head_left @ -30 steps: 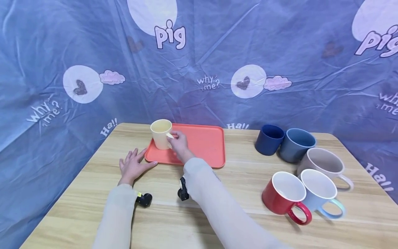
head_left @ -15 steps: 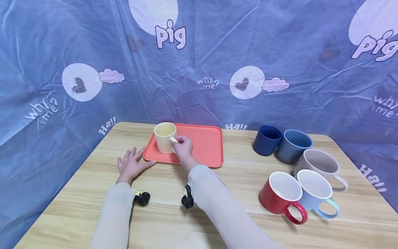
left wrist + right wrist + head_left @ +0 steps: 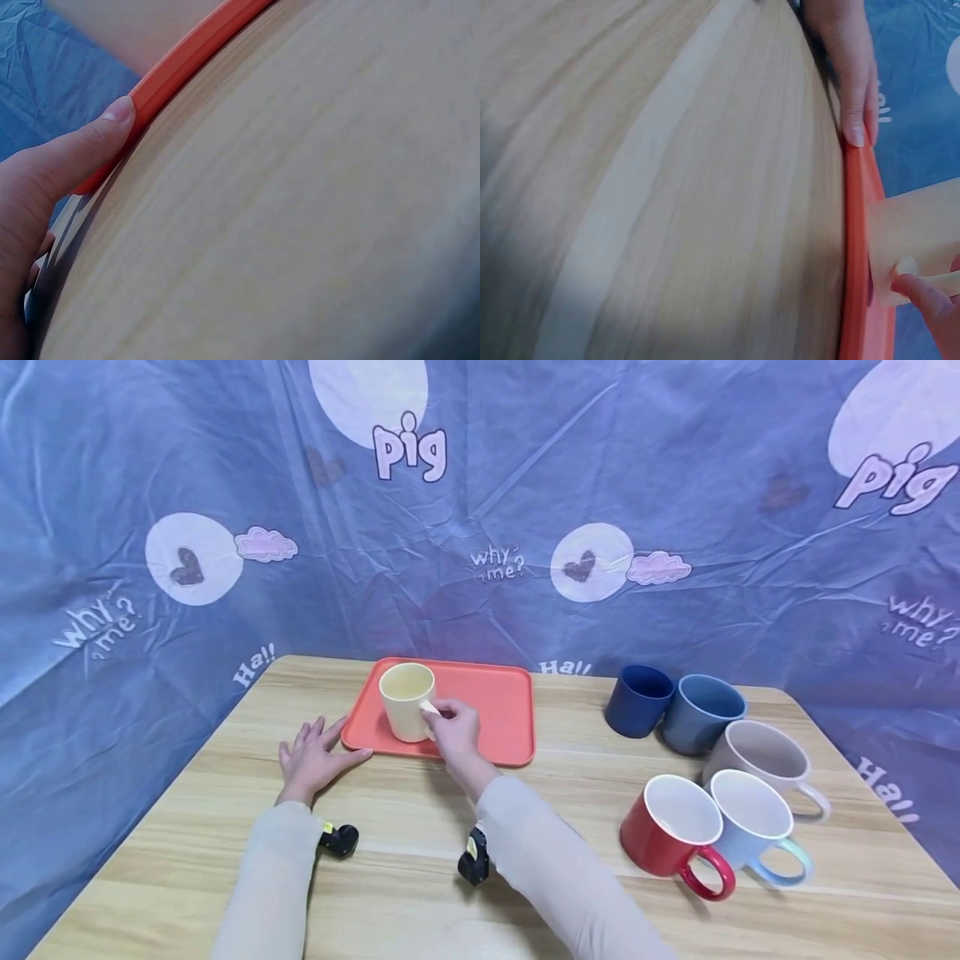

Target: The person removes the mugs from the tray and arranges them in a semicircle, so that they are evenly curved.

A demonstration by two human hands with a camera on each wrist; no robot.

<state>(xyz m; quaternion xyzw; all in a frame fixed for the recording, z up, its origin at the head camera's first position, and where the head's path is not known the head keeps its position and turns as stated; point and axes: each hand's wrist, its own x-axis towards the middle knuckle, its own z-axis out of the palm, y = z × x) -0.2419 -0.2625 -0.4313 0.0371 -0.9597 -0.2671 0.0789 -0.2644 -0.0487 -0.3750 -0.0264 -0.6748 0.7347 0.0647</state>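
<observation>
A pale cream mug (image 3: 403,708) stands upright over the left half of the coral-red tray (image 3: 498,706), its base right at the tray's surface. My right hand (image 3: 461,739) pinches the mug's handle between thumb and fingers. In the right wrist view the thumb presses the handle (image 3: 937,283) near its lower end. At the tray's front left corner lies my left hand (image 3: 311,768), fingers spread, with the thumb and a fingertip against the rim. The left wrist view shows that thumb (image 3: 97,146) touching the tray's edge (image 3: 180,67).
Several mugs are grouped on the right of the wooden table (image 3: 390,877): navy (image 3: 639,702), slate blue (image 3: 701,714), taupe (image 3: 757,760), red (image 3: 667,827) and light blue (image 3: 750,818). A blue printed cloth (image 3: 480,510) hangs behind the table.
My right hand has moved the cream mug rightward and toward me over the tray, from near its left edge. My left hand stays at the tray's corner.
</observation>
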